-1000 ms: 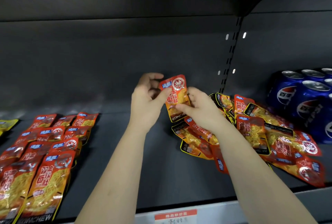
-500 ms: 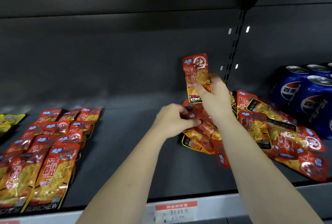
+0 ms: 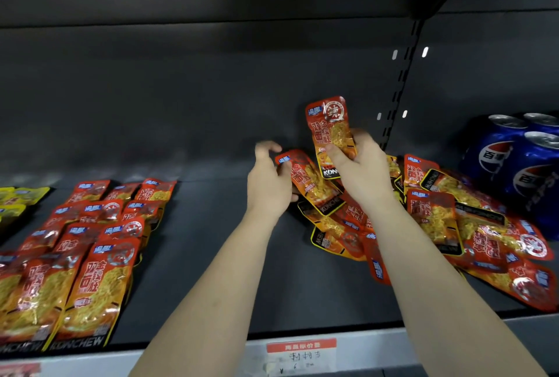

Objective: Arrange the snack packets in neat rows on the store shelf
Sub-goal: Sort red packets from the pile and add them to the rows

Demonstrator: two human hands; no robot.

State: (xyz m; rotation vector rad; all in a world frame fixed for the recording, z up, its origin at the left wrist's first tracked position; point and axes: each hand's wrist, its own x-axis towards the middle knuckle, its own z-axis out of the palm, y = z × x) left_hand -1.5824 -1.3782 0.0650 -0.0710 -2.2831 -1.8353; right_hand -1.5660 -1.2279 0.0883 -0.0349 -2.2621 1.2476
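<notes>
Your left hand (image 3: 267,186) now pinches a second packet (image 3: 311,184) off the right pile (image 3: 438,219); right hand (image 3: 363,173) still holds the first packet (image 3: 329,125), both row-ready.

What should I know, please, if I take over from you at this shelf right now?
The right hand holds one red packet upright above the loose pile.
The left hand pinches the edge of a second packet at that pile's left side.
Done: red packets lie in overlapping rows at the left of the shelf.
Left: the loose pile, beside the cola cans, is unsorted; its packets, and the two in hand, probably go into rows.
</notes>
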